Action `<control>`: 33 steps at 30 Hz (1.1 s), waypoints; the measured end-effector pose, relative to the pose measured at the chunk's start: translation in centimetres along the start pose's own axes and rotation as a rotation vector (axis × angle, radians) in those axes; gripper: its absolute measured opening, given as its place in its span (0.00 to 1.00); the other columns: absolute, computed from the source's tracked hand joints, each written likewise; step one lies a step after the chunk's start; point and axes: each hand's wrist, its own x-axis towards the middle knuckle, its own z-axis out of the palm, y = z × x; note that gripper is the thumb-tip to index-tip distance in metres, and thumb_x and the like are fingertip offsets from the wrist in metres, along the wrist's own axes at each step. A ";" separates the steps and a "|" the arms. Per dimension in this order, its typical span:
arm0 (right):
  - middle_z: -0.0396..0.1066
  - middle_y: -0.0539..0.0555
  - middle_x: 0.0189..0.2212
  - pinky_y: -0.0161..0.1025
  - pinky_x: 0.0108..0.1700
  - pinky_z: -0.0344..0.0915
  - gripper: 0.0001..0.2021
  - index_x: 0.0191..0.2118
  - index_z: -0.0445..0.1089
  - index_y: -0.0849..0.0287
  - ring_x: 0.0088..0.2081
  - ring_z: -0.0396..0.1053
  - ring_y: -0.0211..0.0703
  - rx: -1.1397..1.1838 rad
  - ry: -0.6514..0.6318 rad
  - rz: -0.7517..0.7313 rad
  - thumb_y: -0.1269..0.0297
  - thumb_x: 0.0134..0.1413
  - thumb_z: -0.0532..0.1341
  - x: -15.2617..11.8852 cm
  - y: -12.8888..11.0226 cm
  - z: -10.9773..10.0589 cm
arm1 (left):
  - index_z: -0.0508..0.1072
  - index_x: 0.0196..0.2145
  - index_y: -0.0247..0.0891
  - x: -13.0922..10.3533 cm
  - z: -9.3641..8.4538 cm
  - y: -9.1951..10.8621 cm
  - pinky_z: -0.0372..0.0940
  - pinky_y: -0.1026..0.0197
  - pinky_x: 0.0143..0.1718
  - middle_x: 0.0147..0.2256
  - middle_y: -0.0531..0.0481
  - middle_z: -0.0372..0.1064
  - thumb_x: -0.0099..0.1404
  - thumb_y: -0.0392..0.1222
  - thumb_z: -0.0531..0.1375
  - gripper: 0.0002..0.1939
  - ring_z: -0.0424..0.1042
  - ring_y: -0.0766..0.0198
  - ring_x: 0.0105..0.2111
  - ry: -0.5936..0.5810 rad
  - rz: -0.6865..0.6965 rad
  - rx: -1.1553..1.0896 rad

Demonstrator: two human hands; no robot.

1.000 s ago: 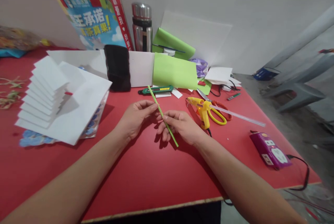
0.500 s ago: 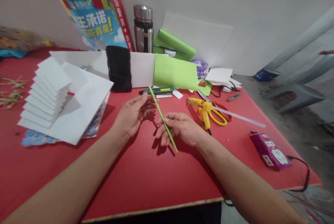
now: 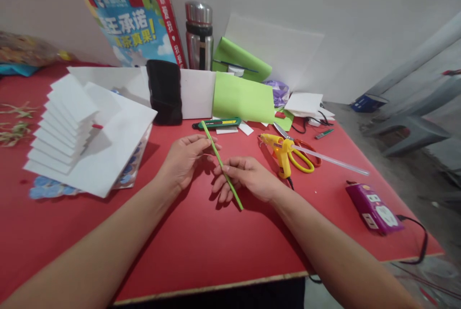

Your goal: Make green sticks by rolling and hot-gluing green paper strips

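Note:
A thin green strip (image 3: 231,185) slants above the red table (image 3: 201,251), its upper end near the green utility knife (image 3: 226,123). My right hand (image 3: 248,178) pinches the strip around its middle between thumb and forefinger, with the other fingers spread beneath. My left hand (image 3: 187,157) is at the strip's upper part, thumb and forefinger closed on it as far as I can see. Right of my right hand lies a yellow glue gun (image 3: 283,155) with a clear glue stick, beside red-and-yellow scissors (image 3: 304,161).
Folded white paper (image 3: 68,126) lies on white sheets at the left. Behind stand a black object (image 3: 164,92), green paper (image 3: 243,97), a steel flask (image 3: 199,40) and a printed bag (image 3: 133,25). A purple box (image 3: 374,209) with a cable sits at the right.
The strip's upper end has shifted slightly left, and my left thumb and forefinger have come onto it. My right hand keeps its pinch. The view has shifted a little.

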 end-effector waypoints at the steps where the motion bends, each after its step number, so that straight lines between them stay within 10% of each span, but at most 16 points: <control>1: 0.82 0.61 0.34 0.38 0.31 0.76 0.18 0.43 0.70 0.61 0.27 0.80 0.45 -0.004 -0.004 0.006 0.50 0.62 0.66 0.0 0.0 0.1 | 0.81 0.27 0.33 0.0 0.0 0.0 0.65 0.64 0.23 0.29 0.44 0.79 0.54 0.38 0.68 0.04 0.71 0.66 0.23 0.004 0.003 0.002; 12: 0.82 0.61 0.34 0.41 0.32 0.77 0.20 0.41 0.72 0.63 0.28 0.81 0.46 0.048 -0.052 0.030 0.49 0.58 0.69 -0.3 -0.4 0.2 | 0.79 0.23 0.35 0.1 0.1 -0.1 0.64 0.64 0.26 0.25 0.46 0.76 0.54 0.40 0.68 0.06 0.70 0.66 0.24 0.009 0.034 0.027; 23: 0.80 0.56 0.28 0.38 0.31 0.76 0.18 0.36 0.73 0.62 0.27 0.79 0.43 0.048 0.197 -0.140 0.51 0.52 0.74 0.1 -0.5 0.2 | 0.77 0.31 0.37 -1.1 1.0 -1.1 0.67 0.59 0.20 0.22 0.51 0.72 0.55 0.45 0.74 0.13 0.68 0.64 0.16 -0.289 -0.117 -0.012; 33: 0.72 0.48 0.23 0.32 0.18 0.63 0.15 0.38 0.78 0.58 0.20 0.67 0.35 -0.223 0.581 -0.337 0.52 0.53 0.73 -0.4 -1.9 -1.1 | 0.76 0.24 0.36 -0.8 0.8 -1.0 0.50 0.67 0.18 0.19 0.53 0.66 0.54 0.44 0.73 0.12 0.56 0.74 0.17 -0.248 -0.092 0.122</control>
